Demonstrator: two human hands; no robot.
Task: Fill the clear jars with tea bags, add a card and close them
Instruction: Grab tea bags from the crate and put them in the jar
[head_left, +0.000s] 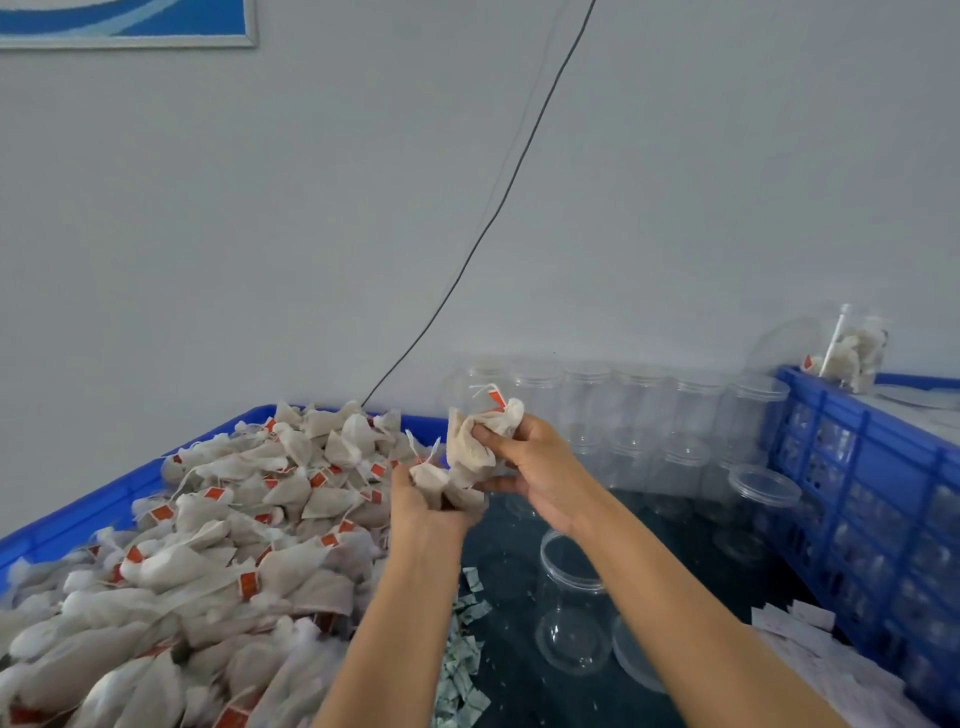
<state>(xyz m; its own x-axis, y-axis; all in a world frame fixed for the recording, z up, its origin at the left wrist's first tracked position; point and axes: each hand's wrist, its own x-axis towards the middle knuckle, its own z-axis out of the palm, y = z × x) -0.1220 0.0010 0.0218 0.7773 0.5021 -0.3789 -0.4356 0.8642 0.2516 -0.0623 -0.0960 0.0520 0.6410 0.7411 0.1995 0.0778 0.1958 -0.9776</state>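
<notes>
Forearms reach up from the bottom edge as I gather tea bags over the dark surface (519, 675). Left hand (423, 501) grips a small bunch of bags (431, 480), fingers curled round them from below; right hand (530, 467) pinches a second bunch (475, 441) between thumb and fingers, one red tag and its string poking up. Both bunches touch, held above and just behind the open jar (574, 597), which I judge is the one being filled: it stands alone, mouth up, directly under the hands, so a handful can simply drop in. It looks empty as far as I can tell through the clear wall.

Stock lies within reach on each side. To the left, the blue crate (130, 480) is heaped with bags, close enough to scoop without leaning. Behind the hands, rows of spare jars (691, 410) line the wall, mouths up. A lid (636, 660) rests flat just beside the open jar, and cards (802, 621) lie to the right, ready for the later steps. Small paper slips (465, 670) litter the surface beside the crate. On the right-hand blue crate (857, 447), a jar of bags (852, 353) lies tipped on its side.
</notes>
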